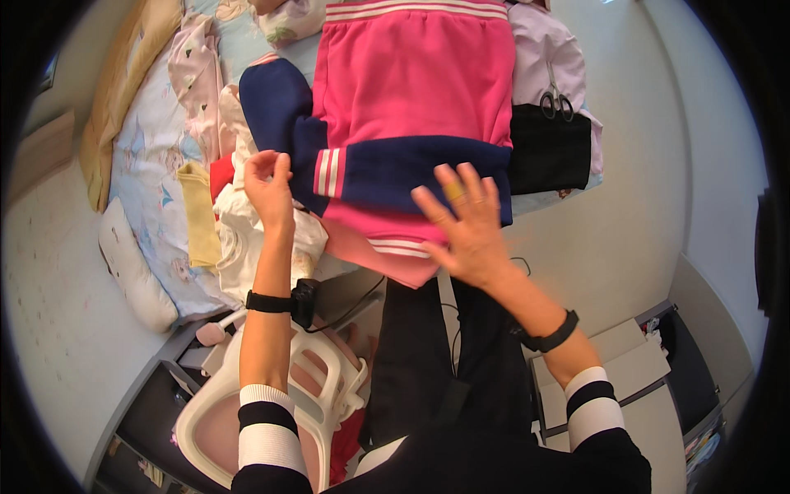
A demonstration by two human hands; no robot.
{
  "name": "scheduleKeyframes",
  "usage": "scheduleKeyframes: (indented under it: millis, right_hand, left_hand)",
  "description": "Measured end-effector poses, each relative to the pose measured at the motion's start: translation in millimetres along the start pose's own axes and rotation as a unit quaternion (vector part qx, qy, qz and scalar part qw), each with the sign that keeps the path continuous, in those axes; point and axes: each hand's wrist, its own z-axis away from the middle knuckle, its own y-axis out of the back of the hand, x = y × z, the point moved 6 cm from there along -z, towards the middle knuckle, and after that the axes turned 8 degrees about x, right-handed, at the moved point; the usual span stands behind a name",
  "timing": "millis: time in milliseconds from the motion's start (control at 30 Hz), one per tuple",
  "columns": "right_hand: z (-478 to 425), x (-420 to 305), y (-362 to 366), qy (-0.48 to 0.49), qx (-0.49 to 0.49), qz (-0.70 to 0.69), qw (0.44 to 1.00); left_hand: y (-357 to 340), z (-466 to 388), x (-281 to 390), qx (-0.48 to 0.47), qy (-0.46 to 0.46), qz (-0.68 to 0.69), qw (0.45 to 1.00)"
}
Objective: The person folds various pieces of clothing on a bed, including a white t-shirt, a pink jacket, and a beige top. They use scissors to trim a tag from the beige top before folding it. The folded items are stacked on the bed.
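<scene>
A pink sweatshirt [413, 80] with navy sleeves and white-striped bands lies spread before me. One navy sleeve [395, 170] is folded across its body, its striped cuff towards the left; the other navy sleeve [271, 92] sticks out on the left. My left hand [270, 185] is at the left sleeve's edge with curled fingers; whether it pinches the cloth is unclear. My right hand [466, 225], fingers spread, is over the folded sleeve and lower hem, slightly blurred, holding nothing. A yellow band is around one finger. A salmon-pink cloth [382, 253] shows under the hem.
Scissors [557, 105] with dark handles lie on folded black cloth [549, 151] at the right. White [241, 241], yellow [200, 213] and light pink [197, 80] clothes lie at the left. A white and pink chair [213, 426] stands below left. A cable hangs near my left wrist.
</scene>
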Motion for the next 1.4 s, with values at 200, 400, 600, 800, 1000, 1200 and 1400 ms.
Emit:
scheduleKeyframes:
  millis: [200,400,600,800,1000,1200,1400]
  right_hand:
    - [-38,-38,-82,0.044,-0.016,0.016,0.999]
    - [-37,-20,-122,-0.001,-0.101,0.051,0.994]
    - [-45,-7,-114,-0.131,-0.128,-0.178,0.967]
    - [-46,49,-62,-0.399,0.127,-0.782,0.461]
    - [3,94,-33,-0.371,0.23,-0.786,0.437]
    - [2,88,-18,-0.435,0.269,-0.619,0.596]
    - [36,92,-38,-0.514,0.305,-0.538,0.594]
  left_hand:
    - [-4,-91,2,0.046,-0.064,-0.131,0.988]
    - [-35,-126,6,-0.116,0.014,-0.104,0.988]
    - [-14,-98,68,-0.067,-0.112,0.101,0.986]
    - [-52,37,136,-0.358,-0.517,-0.135,0.766]
    - [-47,48,54,-0.332,-0.444,-0.215,0.804]
    - [-5,30,26,-0.213,-0.361,-0.151,0.895]
    - [4,26,-18,-0.262,-0.177,-0.235,0.919]
